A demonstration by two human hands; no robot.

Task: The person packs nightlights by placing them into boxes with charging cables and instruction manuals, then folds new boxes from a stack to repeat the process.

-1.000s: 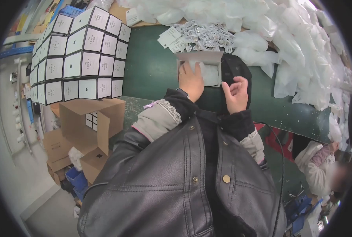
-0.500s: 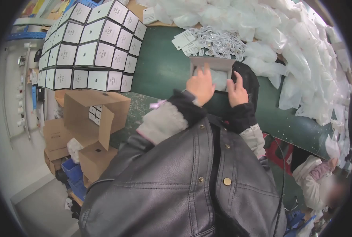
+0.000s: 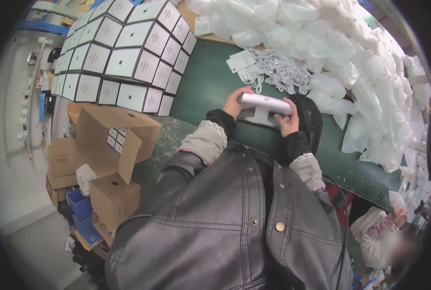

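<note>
Between my two hands is a white box (image 3: 266, 102), tilted so that one white side faces up, with a pale flap-like piece below it. My left hand (image 3: 235, 104) grips its left end and my right hand (image 3: 289, 119) its right end, fingers closed around the edges. What lies inside the box is hidden from this angle. Just beyond it, a pile of white cords (image 3: 285, 72) lies on the green table (image 3: 201, 72), with white printed cards (image 3: 240, 61) beside the pile.
White printed boxes (image 3: 123, 60) are stacked at the left. Below them stand an open cardboard carton (image 3: 143, 126) and blue bins (image 3: 80, 203). Translucent bags (image 3: 312, 29) heap along the back and right. A black item (image 3: 309, 118) lies near my right hand. Another person (image 3: 375, 229) is at lower right.
The box was open toward me, with my left hand at its opening and my right hand at its side. Now both hands hold its ends, and it is tilted with its inside out of sight.
</note>
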